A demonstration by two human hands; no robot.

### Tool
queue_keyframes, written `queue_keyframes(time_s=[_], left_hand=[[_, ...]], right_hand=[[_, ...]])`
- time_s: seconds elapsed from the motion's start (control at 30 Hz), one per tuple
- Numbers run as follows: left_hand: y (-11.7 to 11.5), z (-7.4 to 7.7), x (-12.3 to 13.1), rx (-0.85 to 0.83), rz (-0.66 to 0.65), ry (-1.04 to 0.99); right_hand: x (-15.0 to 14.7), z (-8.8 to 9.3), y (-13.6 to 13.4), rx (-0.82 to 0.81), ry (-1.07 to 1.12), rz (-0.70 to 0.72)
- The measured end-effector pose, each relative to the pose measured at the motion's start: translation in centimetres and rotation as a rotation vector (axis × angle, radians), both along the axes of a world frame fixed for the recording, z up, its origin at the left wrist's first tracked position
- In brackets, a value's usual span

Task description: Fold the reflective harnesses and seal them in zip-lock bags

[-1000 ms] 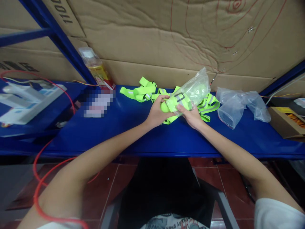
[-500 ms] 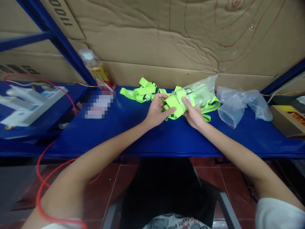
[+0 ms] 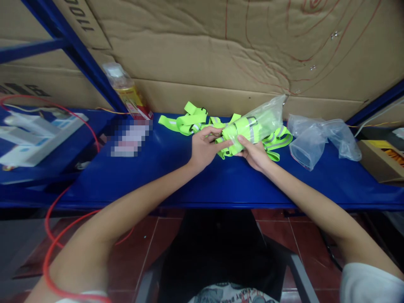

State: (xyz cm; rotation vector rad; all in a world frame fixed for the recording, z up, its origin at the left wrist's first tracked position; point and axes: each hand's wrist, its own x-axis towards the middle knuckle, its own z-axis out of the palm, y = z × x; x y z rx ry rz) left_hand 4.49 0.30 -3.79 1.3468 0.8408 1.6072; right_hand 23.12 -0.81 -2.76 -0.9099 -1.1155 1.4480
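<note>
Gripping a clear plastic bag (image 3: pixel 274 110) from below and in front: right hand (image 3: pixel 256 155), thumb on top, closed around bag and the green strap bundle (image 3: pixel 248 129) inside. Left hand (image 3: pixel 204 148) brackets the bundle's left end between curled fingers and a straight thumb; cannot tell whether it pinches plastic or webbing.

Position: bundle held above the tabletop (image 3: pixel 189 185), about mid-length, nearer the far edge than the near one; bag's closed end tilts up toward the far right.

Change: half a second ago a broad green fold juts from the bag between the thumbs; now it lies flatter, and more of the bundle sits under the plastic.

Unchanged: loose green straps (image 3: pixel 191 120) along the far edge, left of the hands, with others (image 3: pixel 280 139) showing right of the bag; spare clear bags (image 3: pixel 309 143) toward the far right corner; bottle (image 3: pixel 129 94) at the far left corner.
</note>
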Motion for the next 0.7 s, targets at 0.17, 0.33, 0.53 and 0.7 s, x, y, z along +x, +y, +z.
queue_keyframes(time_s=[0.17,0.33,0.53,0.7], left_hand=[[0.0,-0.2,0.2,-0.017,-0.026,-0.034],[0.4,-0.5,-0.6,-0.031,-0.107,0.048],[1.3,0.1,-1.9,0.054,-0.257,0.246],[0.6,-0.2,-1.1,-0.02,-0.37,0.209]], right_hand=[[-0.5,0.0,-0.6,-0.008,-0.009,0.06],[-0.6,0.1,-0.7,0.061,-0.06,-0.037],[0.5,1.2,0.1,0.024,0.012,-0.121],[0.7,1.2,0.2,-0.027,0.029,-0.033]])
